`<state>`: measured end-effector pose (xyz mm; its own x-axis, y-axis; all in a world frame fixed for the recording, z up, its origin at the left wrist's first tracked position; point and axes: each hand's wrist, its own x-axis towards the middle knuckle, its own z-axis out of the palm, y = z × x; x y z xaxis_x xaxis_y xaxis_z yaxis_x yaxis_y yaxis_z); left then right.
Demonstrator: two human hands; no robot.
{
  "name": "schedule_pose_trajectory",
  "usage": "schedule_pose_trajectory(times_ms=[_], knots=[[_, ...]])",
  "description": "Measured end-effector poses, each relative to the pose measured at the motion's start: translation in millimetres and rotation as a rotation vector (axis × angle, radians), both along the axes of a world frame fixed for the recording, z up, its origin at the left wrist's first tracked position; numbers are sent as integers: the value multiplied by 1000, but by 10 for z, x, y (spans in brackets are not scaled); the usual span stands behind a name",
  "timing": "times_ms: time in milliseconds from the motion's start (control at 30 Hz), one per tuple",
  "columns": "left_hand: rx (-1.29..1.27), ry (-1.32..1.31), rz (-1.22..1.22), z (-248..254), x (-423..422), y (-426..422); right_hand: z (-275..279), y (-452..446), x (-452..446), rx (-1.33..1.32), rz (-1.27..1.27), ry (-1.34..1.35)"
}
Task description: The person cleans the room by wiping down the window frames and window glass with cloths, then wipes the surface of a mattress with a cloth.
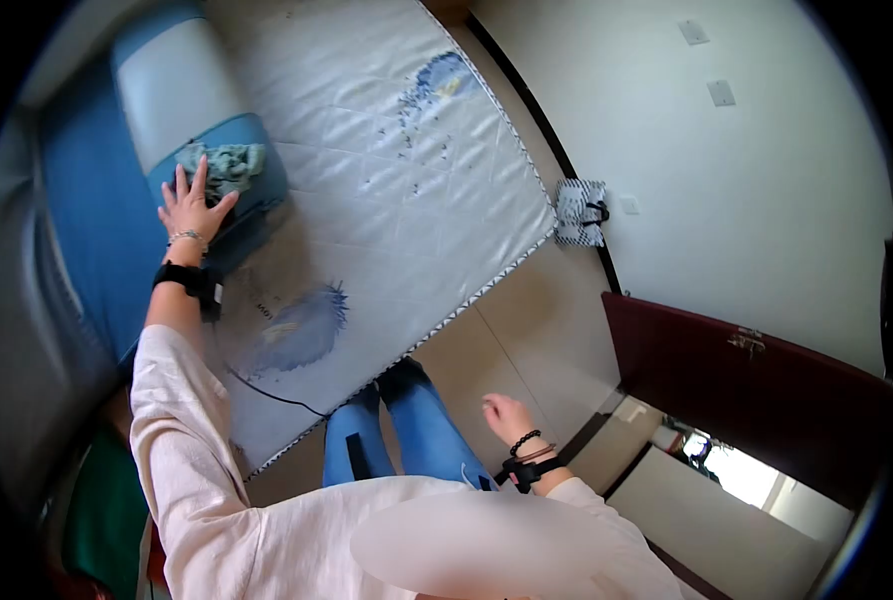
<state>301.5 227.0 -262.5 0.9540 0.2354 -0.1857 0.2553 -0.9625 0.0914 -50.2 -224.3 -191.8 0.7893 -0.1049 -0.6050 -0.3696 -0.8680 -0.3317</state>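
My left hand is stretched forward with its fingers spread, resting on a crumpled green cloth. Under the cloth lies the blue end of a long blue-and-white cushion, at the left side of a pale quilted mattress. Whether the fingers grip any of the cloth does not show; they look flat. My right hand hangs low beside my legs, over the floor, its fingers curled and touching nothing I can make out. Both wrists wear a black strap and a bracelet.
Blue fabric covers the far left, beside a grey padded surface. A dark red door stands at the right. A checkered box sits against the wall past the mattress edge. A black cable crosses the mattress near my legs.
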Motion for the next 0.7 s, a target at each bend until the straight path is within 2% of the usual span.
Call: schedule_pose_trajectory(times_ms=[100,133,267,333,367,400,433,467,500,533,567,600,633,667,700], knots=[[-88,-97,19,-435,106,50,-42,81,7,32,5,73],[-36,-288,-66,-486,107,29,-45,103,0,68,28,93],[-76,-246,-137,-234,15,-319,-154,30,186,180,75,61],[-63,-224,-193,-296,-20,-457,-179,-118,383,198,69,1],[-113,-204,-238,-290,-137,-566,-174,-227,459,211,75,-36],[-182,-35,-224,-172,-222,-738,-165,-327,580,217,70,-65],[-336,-22,-257,-156,-380,-895,-150,-440,723,230,57,-81],[-444,1,-290,-140,-657,-1122,-114,-583,812,272,59,-228],[-390,-34,-307,-649,-992,-1123,-105,-736,968,307,57,-388],[-449,148,-208,-524,-1202,-1419,-104,-903,1170,328,40,-489],[-495,363,-67,-148,-1395,-1882,-55,-1107,1283,343,6,-467],[-519,317,-57,-395,-1740,-2051,-15,-1334,1469,332,77,-555],[-801,311,24,-522,-1986,-2216,30,-1550,1674,319,139,-649],[-899,403,210,-632,-2214,-2408,133,-1741,1769,323,98,-640],[-779,317,427,-199,-2246,-2954,257,-1963,1886,320,112,-693]])
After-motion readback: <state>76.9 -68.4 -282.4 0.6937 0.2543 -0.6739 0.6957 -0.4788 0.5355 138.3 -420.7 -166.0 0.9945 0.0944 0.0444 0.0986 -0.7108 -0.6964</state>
